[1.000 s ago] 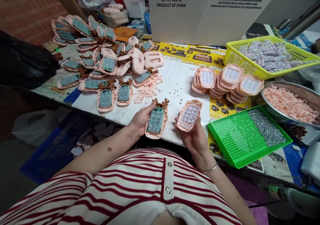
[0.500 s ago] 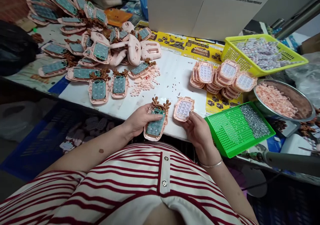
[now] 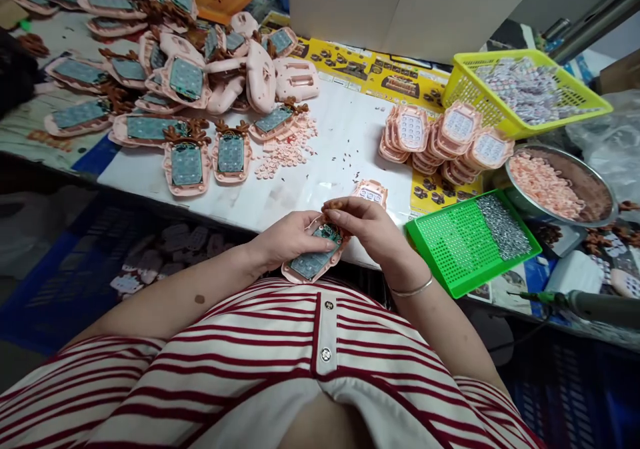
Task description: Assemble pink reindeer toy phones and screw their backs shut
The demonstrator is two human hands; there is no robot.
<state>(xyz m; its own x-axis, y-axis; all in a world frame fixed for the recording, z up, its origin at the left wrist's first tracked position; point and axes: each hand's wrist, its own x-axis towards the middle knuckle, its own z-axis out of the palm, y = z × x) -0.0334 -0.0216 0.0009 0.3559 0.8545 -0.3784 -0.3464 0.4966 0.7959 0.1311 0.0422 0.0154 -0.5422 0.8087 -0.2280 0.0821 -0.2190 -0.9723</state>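
My left hand (image 3: 290, 241) is closed round a pink toy phone shell half (image 3: 305, 266) with a green circuit board and translucent key pad facing up, held tilted above the table's front edge. The fingers of my right hand (image 3: 367, 226) pinch the brown antler piece (image 3: 334, 204) at the top of that shell; the antlers are mostly hidden behind my fingers. Just beyond my right hand lies a pink front cover (image 3: 371, 190) with pale keys, partly covered by the hand.
Many shell halves with boards (image 3: 187, 79) are heaped at left, beside loose pink bits (image 3: 285, 159). At right stand stacked covers (image 3: 413, 129), a yellow basket (image 3: 530, 129), a green tray of screws (image 3: 445, 256), a metal bowl (image 3: 600, 202) and a screwdriver (image 3: 595, 306).
My right hand has let go of the cover, now lying on the table, and moved left to the antlers. The shell in my left hand has tilted. The view has shifted slightly.
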